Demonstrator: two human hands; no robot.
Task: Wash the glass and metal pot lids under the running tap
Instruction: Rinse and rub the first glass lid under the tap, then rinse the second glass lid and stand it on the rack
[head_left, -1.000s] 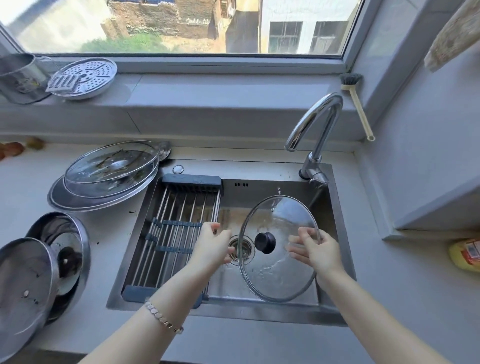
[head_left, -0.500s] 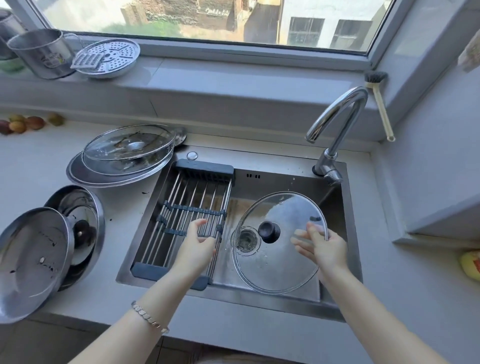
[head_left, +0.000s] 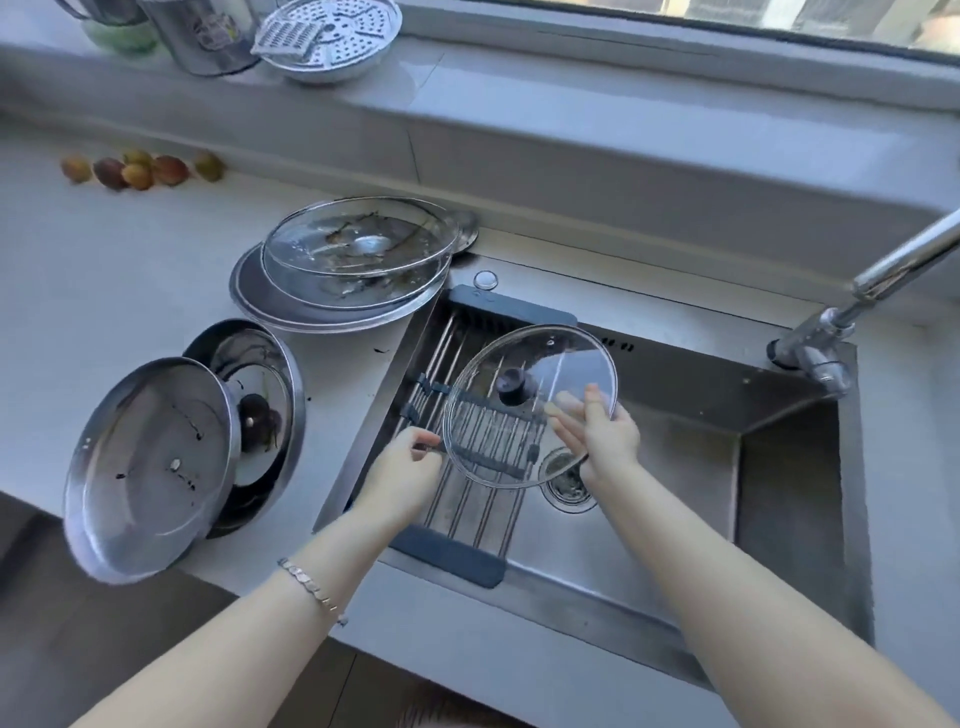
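Your left hand (head_left: 402, 467) and right hand (head_left: 605, 441) only pinch the glass lid (head_left: 498, 441) by its rim, so it could slip onto the rack (head_left: 467, 512).

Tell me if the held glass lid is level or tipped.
Tipped: glass lid faces the camera nearly round, its rim held between left hand and right hand.
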